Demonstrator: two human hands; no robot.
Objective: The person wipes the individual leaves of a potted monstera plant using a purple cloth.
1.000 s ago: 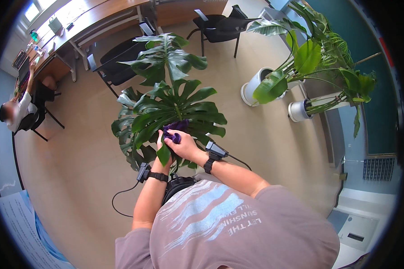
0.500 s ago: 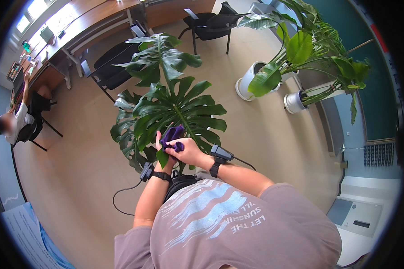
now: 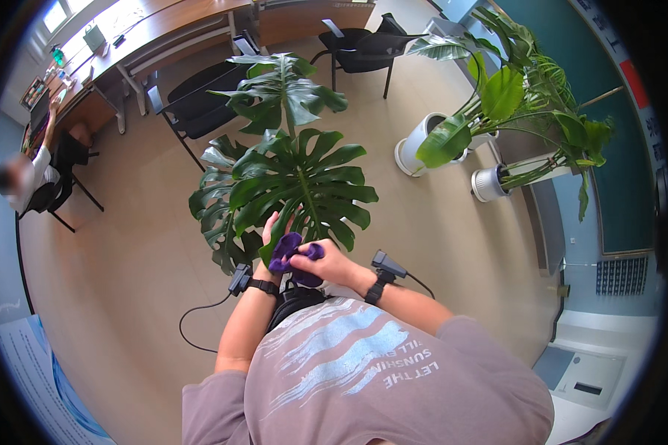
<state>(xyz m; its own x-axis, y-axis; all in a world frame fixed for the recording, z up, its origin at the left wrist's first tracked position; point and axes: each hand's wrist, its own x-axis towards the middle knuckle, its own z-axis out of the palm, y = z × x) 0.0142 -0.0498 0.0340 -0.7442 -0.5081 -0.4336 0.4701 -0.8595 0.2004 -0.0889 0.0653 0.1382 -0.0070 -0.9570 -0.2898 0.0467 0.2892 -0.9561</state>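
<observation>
A large split monstera leaf [image 3: 304, 178] spreads out in front of me, with other leaves of the same plant above it and to its left. Beneath the leaf's near edge lies my left hand [image 3: 269, 236], its visible fingers stretched out and partly hidden by the green. My right hand [image 3: 328, 261] grips a crumpled purple cloth [image 3: 285, 252] between thumb and fingers. The cloth rests at the near edge of the leaf, close to my left wrist, and some of it hangs below my right hand.
Black chairs [image 3: 200, 100] stand by wooden desks [image 3: 174, 31] at the far side. A person [image 3: 41, 167] sits at a desk on the left. White-potted plants [image 3: 416, 148] stand on the right, near a dark green board [image 3: 620, 170]. Cables run from my wrist devices [image 3: 388, 265].
My right hand has drawn the purple cloth toward me, and more of the cloth hangs loose. The left hand's fingers show more, stretched under the leaf. The whole view has shifted slightly.
</observation>
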